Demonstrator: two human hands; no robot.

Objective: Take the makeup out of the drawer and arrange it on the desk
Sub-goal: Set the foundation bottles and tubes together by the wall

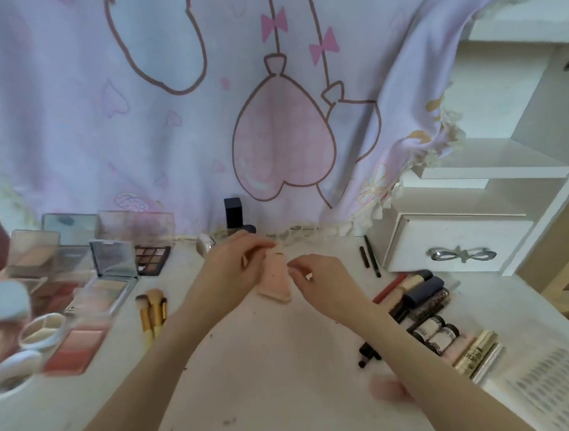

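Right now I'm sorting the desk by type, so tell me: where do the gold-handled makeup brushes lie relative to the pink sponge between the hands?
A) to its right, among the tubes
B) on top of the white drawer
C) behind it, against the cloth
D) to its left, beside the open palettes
D: the makeup brushes lie left of the pink sponge, next to the open palettes.

Single view, head-worn wide-angle camera. Looks forward and down across the bench [269, 362] from the person's own position. Close range: both forearms enter from the bottom edge. Faces a hanging patterned cloth [183, 111]; white shelving [496, 167] at right. Edges curve and blur.
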